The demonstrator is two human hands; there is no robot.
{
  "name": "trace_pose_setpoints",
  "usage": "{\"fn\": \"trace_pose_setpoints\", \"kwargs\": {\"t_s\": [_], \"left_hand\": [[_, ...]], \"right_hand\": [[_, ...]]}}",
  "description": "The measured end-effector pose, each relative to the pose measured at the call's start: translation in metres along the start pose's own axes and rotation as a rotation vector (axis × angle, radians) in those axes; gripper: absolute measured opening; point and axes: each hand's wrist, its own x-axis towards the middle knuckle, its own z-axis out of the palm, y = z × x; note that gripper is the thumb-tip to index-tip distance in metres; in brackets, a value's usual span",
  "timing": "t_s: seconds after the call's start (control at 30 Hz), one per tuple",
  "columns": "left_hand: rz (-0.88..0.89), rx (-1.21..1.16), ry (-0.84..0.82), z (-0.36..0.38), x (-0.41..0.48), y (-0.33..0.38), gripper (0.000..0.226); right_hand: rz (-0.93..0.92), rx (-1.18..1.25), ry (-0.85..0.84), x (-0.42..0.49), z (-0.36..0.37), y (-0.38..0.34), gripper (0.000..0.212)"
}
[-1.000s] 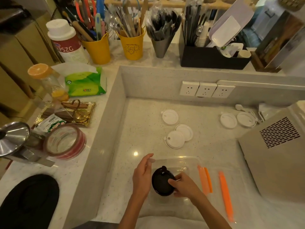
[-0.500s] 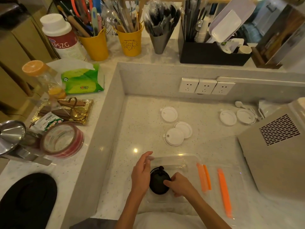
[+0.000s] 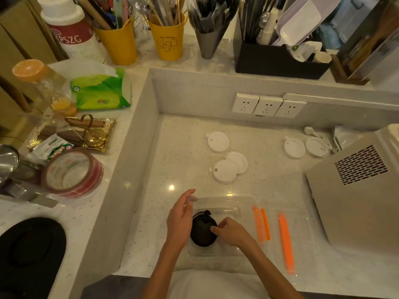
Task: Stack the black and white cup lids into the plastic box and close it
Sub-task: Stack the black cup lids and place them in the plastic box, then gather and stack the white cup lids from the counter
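Observation:
A clear plastic box (image 3: 228, 199) sits at the counter's front edge, and a black cup lid (image 3: 201, 231) lies inside it at the left. My left hand (image 3: 179, 219) is against the box's left side, with thumb and fingers pinching its far-left rim. My right hand (image 3: 233, 231) reaches in from the right, fingertips on the black lid's right edge. Three white lids (image 3: 218, 141) (image 3: 224, 171) (image 3: 237, 161) lie on the counter beyond the box, two of them overlapping. Two more white lids (image 3: 294, 147) (image 3: 317, 146) lie at the back right. The box's clear cover with an orange clip (image 3: 285, 240) lies flat to the right.
A beige appliance (image 3: 356, 190) fills the right side. Wall sockets (image 3: 267, 105) line the back wall. A raised ledge on the left carries a tape roll (image 3: 73, 172), a tissue pack (image 3: 101, 93) and a gold tray (image 3: 75, 132). Utensil cups stand on the back shelf.
The black lid has gone down from a tilted hold to lie low in the box. My right hand has slid over its right edge. My left hand has stayed at the rim.

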Motion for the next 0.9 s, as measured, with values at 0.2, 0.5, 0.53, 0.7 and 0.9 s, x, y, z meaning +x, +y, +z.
{"fn": "trace_pose_setpoints", "kwargs": {"t_s": [0.2, 0.5, 0.53, 0.7, 0.9], "left_hand": [[-0.059, -0.11, -0.07, -0.013, 0.013, 0.012, 0.026], [-0.327, -0.234, -0.125, 0.023, 0.174, 0.083, 0.04], [-0.369, -0.251, -0.133, 0.033, 0.192, 0.087, 0.039], [-0.48, -0.398, -0.13, 0.065, 0.238, 0.094, 0.033], [-0.571, -0.621, -0.187, 0.07, 0.244, 0.088, 0.04]], "right_hand": [[-0.152, 0.392, -0.106, -0.041, -0.084, -0.004, 0.023], [-0.216, 0.062, 0.346, 0.073, -0.196, -0.097, 0.026], [-0.24, -0.016, 0.363, 0.091, -0.195, -0.11, 0.034], [-0.358, -0.378, 0.284, 0.162, -0.171, -0.146, 0.071], [-0.326, -0.477, 0.503, 0.198, -0.146, -0.139, 0.042]]}}
